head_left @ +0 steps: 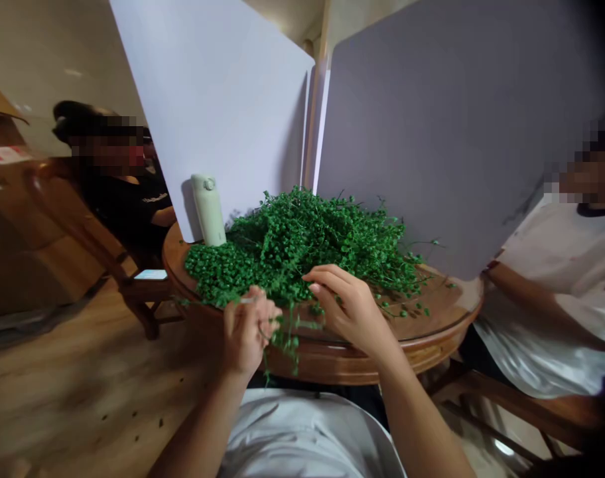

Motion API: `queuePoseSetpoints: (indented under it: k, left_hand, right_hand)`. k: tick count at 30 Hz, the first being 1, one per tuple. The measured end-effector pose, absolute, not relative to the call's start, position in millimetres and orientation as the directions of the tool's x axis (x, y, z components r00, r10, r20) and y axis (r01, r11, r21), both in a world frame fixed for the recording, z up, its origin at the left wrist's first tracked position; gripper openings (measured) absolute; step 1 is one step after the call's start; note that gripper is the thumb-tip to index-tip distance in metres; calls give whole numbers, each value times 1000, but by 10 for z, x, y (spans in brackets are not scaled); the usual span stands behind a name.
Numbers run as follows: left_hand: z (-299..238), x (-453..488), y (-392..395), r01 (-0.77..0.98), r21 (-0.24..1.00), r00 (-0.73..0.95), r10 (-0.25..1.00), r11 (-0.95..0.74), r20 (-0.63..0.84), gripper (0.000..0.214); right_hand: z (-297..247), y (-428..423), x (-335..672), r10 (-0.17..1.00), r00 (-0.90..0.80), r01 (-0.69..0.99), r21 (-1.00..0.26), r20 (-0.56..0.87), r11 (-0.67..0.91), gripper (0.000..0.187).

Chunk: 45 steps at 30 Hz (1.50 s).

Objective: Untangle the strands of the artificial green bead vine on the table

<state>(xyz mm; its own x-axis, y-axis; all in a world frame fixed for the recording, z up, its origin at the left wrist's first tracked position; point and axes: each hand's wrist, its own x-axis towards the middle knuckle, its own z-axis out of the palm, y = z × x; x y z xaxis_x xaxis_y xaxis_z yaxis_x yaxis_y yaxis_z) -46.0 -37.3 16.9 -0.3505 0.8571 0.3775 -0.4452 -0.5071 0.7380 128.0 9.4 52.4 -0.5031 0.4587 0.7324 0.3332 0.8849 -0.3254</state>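
A large heap of green leafy sprigs (pixel 322 232) with thin stems and small round heads covers much of the round wooden table. My left hand (pixel 250 328) is closed round a green sprig (pixel 288 338) at the table's front edge, and its stems hang down over the rim. To the right, my right hand (pixel 345 302) has its fingers bent and apart beside the near side of the heap. I make out nothing between those fingers. At the heap's left lies a denser patch of small green pieces (pixel 220 269).
A pale green flask (pixel 209 211) stands at the table's back left. Behind the heap rise two tall boards, one white (pixel 223 99) and one grey (pixel 432 133). People sit left and right. A wooden chair (pixel 78 219) is at the left; dark bits lie on the floor.
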Motion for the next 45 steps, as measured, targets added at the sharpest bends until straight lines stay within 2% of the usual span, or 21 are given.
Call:
queuePoseSetpoints:
  k: [2, 5, 9, 13, 16, 22, 26, 28, 31, 33, 35, 38, 41, 45]
  left_hand:
    - [317, -415, -246, -382, 742, -500, 798, -552, 336, 65]
    - [463, -373, -91, -313, 739, -577, 738, -597, 352, 64]
    - [459, -344, 24, -187, 734, -562, 684, -652, 464, 64]
    - [361, -302, 31, 9, 730, -507, 626, -683, 592, 60]
    - [316, -262, 0, 107, 723, -443, 618, -683, 650, 58]
    - [286, -226, -25, 129, 718, -379, 635, -684, 673, 58]
    - [274, -241, -4, 47, 761, -342, 705, -647, 621, 58]
    - [275, -253, 0, 31, 769, -325, 721, -639, 612, 58]
    - [281, -275, -9, 36, 772, -317, 726, -634, 610, 58]
    - [285, -290, -20, 66, 774, -314, 723, -629, 615, 59]
    - [287, -304, -30, 86, 771, -304, 720, -631, 624, 59]
    - [285, -313, -37, 44, 764, -296, 722, -643, 625, 61]
    - [277, -306, -41, 26, 751, -292, 713, -660, 637, 60]
    - [253, -281, -62, 79, 739, -294, 692, -669, 659, 58]
  right_hand:
    - [479, 0, 1275, 492, -468, 281, -405, 734, 870, 19]
    - [391, -96, 1249, 550, -489, 214, -518, 677, 828, 20]
    - [310, -143, 1160, 561, -492, 99, -597, 666, 796, 25]
    - [307, -167, 1069, 568, -386, 80, -587, 727, 806, 23]
    - [308, -182, 1041, 625, -307, 55, -642, 718, 765, 17]
    - [292, -160, 1067, 746, -184, -213, -767, 640, 605, 9]
    - [272, -130, 1118, 764, -188, -417, -755, 617, 507, 6]
    - [252, -130, 1155, 752, -205, -455, -741, 627, 494, 9]
    - [235, -167, 1239, 720, -185, -401, -720, 669, 566, 33]
    - [246, -216, 1321, 686, -215, -287, -716, 695, 636, 43]
    - [277, -278, 1417, 646, -290, -96, -693, 706, 714, 34]
    - [325, -375, 1548, 588, -400, 143, -586, 703, 798, 11]
    - [342, -459, 1617, 570, -477, 196, -552, 669, 811, 4]
    - [318, -537, 1604, 596, -545, 172, -617, 590, 768, 11]
